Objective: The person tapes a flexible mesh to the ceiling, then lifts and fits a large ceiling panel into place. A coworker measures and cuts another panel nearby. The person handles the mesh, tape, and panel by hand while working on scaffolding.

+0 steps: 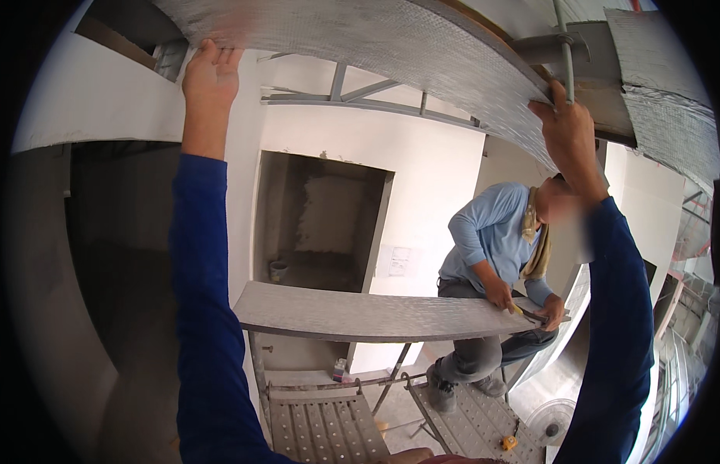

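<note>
Overhead, a long silver foil-faced board (391, 54) runs across the upper view beneath metal ducting. My left hand (211, 73) is raised to its near edge at the left, palm toward me and fingertips against the foil. At the right end my right hand (567, 131) grips the board's edge beside a threaded rod (567, 66), thumb on the foil side. Lower down, a second foil-faced board (360, 313) lies across a scaffold frame. A co-worker (491, 224) in a light blue top bends over its right end, holding a yellow-handled tool (521, 309) there.
Perforated scaffold planks (325, 425) lie below, and the co-worker's shoes rest on the right one. A yellow tape measure (509, 442) sits on that plank. A round fan (552, 420) stands at the lower right. A bucket (278, 271) is in the doorway behind.
</note>
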A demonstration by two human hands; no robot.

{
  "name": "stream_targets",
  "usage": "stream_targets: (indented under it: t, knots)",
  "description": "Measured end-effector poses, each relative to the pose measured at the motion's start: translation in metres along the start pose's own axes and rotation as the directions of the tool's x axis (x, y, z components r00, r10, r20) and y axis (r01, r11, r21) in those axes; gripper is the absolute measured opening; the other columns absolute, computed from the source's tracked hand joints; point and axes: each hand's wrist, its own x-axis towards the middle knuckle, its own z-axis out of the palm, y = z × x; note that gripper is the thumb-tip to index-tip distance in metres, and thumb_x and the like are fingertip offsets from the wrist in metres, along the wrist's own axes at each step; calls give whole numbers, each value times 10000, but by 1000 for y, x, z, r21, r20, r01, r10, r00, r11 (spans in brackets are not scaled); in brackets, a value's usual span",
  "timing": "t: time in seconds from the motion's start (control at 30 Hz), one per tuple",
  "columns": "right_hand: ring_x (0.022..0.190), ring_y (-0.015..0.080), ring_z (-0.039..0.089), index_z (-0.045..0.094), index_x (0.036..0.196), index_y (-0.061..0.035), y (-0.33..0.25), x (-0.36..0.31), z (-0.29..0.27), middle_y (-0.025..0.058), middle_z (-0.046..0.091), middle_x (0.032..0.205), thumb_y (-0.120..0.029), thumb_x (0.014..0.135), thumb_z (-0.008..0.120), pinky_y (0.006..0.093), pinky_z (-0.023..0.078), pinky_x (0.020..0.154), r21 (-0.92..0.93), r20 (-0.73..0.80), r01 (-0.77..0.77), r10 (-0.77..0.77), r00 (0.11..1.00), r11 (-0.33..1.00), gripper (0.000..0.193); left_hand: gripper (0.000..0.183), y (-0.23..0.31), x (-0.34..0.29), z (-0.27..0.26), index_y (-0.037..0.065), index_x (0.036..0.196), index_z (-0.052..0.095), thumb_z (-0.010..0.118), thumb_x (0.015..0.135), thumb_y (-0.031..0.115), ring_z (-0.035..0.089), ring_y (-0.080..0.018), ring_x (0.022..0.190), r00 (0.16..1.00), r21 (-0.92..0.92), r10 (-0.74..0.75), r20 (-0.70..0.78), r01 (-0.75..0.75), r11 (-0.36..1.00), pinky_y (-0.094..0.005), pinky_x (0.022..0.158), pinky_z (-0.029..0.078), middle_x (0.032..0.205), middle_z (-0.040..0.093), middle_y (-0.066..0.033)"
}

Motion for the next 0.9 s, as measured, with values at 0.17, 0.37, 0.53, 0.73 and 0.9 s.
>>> stream_targets:
  t: [0.17,0.37,0.53,0.73,0.9]
  knots:
    - [935,461,671,661,1092,-15,1,0,0,227,702,996,-208,925,716,536,509,789,15,-14,36,-36,999,999,261,308,0,3,-3,-53,1363,402,465,1086,67,366,-419,1472,1000,5,0,-10,0,1000,-590,1262,309,1529,416,-242]
    - [948,461,669,652,1084,-5,4,3,-1,221,707,1004,-227,928,728,549,502,805,-24,34,37,-36,999,999,281,370,1,1,-2,-66,1415,393,475,1087,85,354,-380,1487,999,-3,-34,-7,34,999,-558,1279,291,1543,418,-229]
    - [910,460,678,654,1082,-7,12,4,5,219,710,975,-231,937,722,558,505,783,-34,17,59,-59,998,998,275,380,-21,-4,-7,-25,1415,469,529,1079,141,417,-346,1443,995,-60,-83,47,85,995,-539,1259,301,1500,497,-174]
    - [789,462,689,641,1134,-32,13,3,8,240,687,787,-273,941,722,516,518,696,-69,-44,128,-131,990,989,319,406,-126,-63,22,22,1398,513,619,1049,202,468,-309,1400,924,23,-294,244,298,954,-556,1233,309,1433,551,-95]
    - [848,456,684,697,1087,-34,12,6,3,232,708,912,-286,946,698,545,519,749,-99,36,72,-69,997,992,289,463,-177,-107,63,37,1444,472,632,1045,211,437,-298,1429,911,-19,-299,285,317,948,-545,1252,277,1460,523,-98]
